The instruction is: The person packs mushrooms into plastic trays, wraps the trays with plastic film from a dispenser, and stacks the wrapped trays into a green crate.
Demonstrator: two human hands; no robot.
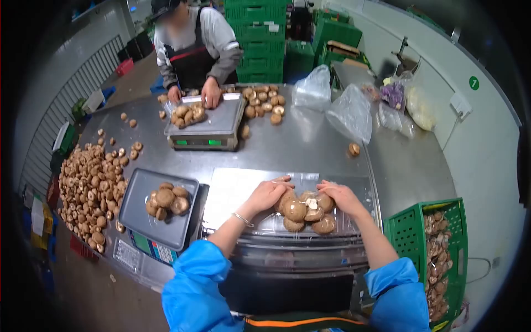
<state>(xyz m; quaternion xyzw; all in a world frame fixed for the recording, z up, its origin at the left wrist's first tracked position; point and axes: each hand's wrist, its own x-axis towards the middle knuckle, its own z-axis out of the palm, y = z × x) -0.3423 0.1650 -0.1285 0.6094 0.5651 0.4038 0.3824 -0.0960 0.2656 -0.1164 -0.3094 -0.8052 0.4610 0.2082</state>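
A cluster of brown mushrooms (pixel 295 210) under clear plastic film (pixel 337 226) lies on the wrapping station in front of me. Against its left side rests my left hand (pixel 270 195), the fingers bent over the mushrooms and film. My right hand (pixel 342 198) curls over the right side in the same way. Both hands touch the wrapped mushrooms, and some fingertips are hidden. One mushroom among them shows its pale stem upward. Left of the station's white surface (pixel 229 191), a grey scale tray (pixel 138 213) bears several loose mushrooms (pixel 166 199).
A large mushroom pile (pixel 91 191) covers the table's left end. Across the table, a co-worker (pixel 193 47) handles mushrooms at a second scale (pixel 224 124). Plastic bags (pixel 351 113) lie at the back right. A green crate (pixel 406 235) of packed mushrooms stands at my right.
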